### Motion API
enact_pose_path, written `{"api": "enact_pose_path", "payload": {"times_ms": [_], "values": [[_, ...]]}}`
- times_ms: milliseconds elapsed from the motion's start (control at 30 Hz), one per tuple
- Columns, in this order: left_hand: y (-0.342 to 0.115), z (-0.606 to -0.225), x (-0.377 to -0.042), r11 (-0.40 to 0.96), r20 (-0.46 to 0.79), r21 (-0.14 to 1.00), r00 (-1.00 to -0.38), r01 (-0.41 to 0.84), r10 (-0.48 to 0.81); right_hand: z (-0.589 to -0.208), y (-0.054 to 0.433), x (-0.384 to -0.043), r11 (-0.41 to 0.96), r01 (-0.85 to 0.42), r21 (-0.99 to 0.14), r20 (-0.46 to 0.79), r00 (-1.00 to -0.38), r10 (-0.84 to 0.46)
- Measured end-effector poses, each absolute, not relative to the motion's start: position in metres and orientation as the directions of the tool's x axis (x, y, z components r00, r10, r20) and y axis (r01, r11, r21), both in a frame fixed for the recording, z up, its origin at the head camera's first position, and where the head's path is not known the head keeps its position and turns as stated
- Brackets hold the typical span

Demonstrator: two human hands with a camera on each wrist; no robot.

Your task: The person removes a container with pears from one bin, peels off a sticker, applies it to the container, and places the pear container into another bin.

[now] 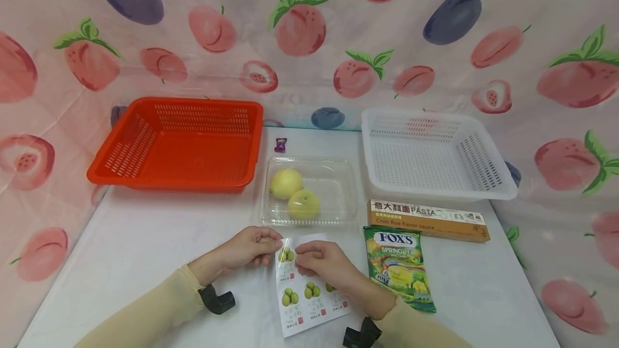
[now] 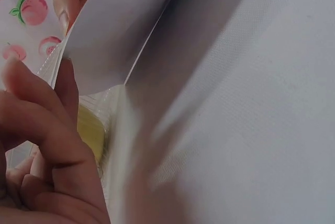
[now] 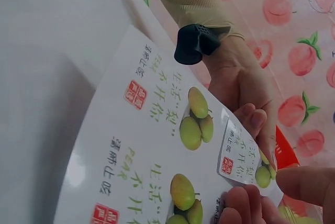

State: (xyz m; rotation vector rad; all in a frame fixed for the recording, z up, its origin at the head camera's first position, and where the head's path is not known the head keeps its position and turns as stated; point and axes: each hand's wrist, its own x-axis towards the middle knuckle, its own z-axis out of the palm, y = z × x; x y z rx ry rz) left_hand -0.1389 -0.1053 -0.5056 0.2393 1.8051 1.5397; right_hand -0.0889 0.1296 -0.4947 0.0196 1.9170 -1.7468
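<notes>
A white sheet of pear stickers (image 1: 304, 321), printed with green pears and handwritten characters, is held tilted up near the table's front. My left hand (image 1: 249, 248) pinches its upper left corner between thumb and fingers. My right hand (image 1: 333, 267) bends over the upper part, with thumb and fingertips at the same corner. In the right wrist view, one pear sticker (image 3: 238, 153) there stands partly lifted from the sheet. The left wrist view shows the sheet's plain back (image 2: 112, 30) curving up, with left fingers (image 2: 63, 145) at its edge.
Behind the sheet, a clear plastic box (image 1: 338, 192) holds two yellow-green fruits (image 1: 303, 204). A red basket (image 1: 193, 184) stands back left, a white basket (image 1: 440, 189) back right. Right lie a pasta box (image 1: 435, 224) and a FOX'S candy bag (image 1: 398, 267). A purple candy (image 1: 280, 145) lies behind the box.
</notes>
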Motion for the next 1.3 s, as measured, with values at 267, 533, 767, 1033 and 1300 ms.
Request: {"api": "enact_pose_path", "payload": {"times_ms": [267, 533, 767, 1033, 1300], "values": [[-0.107, -0.508, -0.141, 0.267, -0.393, 0.919, -0.721, -0.289, 0.571, -0.498, 0.125, -0.09, 0.172, 0.319, -0.932, -0.359, -0.877, -0.32], [-0.118, -0.516, -0.145, 0.319, -0.382, 0.918, -0.742, -0.237, 0.55, -0.502, 0.126, -0.09, 0.14, 0.324, -0.935, -0.353, -0.883, -0.31], [-0.13, -0.517, -0.15, 0.343, -0.367, 0.916, -0.777, -0.206, 0.512, -0.499, 0.129, -0.09, 0.147, 0.341, -0.928, -0.37, -0.886, -0.28], [-0.141, -0.495, -0.15, 0.5, -0.342, 0.862, -0.827, -0.087, 0.445, -0.485, 0.145, -0.094, 0.125, 0.322, -0.939, -0.344, -0.901, -0.265], [-0.126, -0.458, -0.156, 0.378, -0.286, 0.924, -0.754, -0.054, 0.591, -0.459, 0.163, -0.11, 0.154, 0.245, -0.957, -0.273, -0.942, -0.195]]}}
